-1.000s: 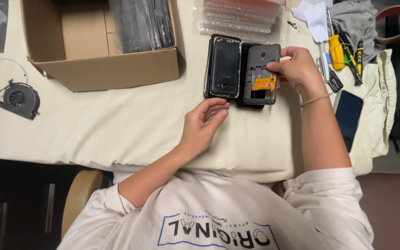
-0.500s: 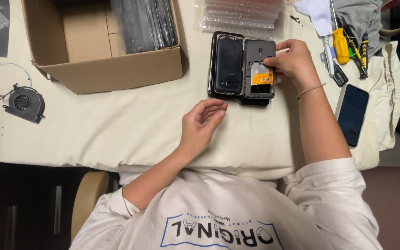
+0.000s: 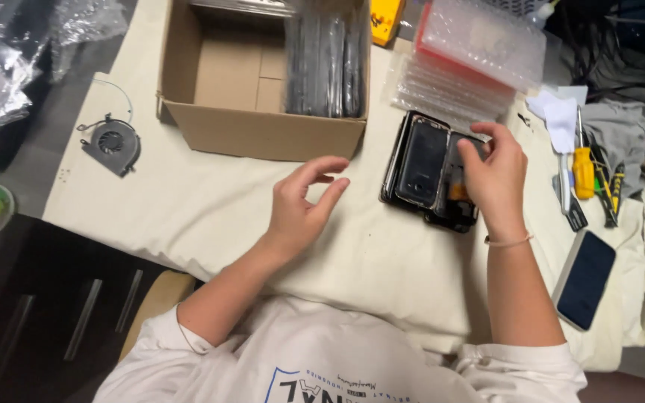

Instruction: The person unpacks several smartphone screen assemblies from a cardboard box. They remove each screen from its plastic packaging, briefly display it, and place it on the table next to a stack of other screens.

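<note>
Work surface and surroundings
Cream cloth-covered counter [image 3: 188,216]; dark drawer cabinet with metal handles [image 3: 46,313] lower left; grey floor [image 3: 54,127].

Phone repair workbench, screwdrivers [image 3: 586,173], opened phones [image 3: 431,170], loose cooling fan [image 3: 113,144]

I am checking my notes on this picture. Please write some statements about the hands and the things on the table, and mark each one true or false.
1. The right hand rests on the opened phone. True.
2. The left hand holds a screwdriver. False: it is empty, fingers spread above the cloth; the screwdriver lies to the right of the phone.
3. A black back cover lies beside the opened phone. True.
4. The cardboard box is shut. False: it is open, with dark wrapped items inside.
5. A small fan lies left of the box. True.
</note>
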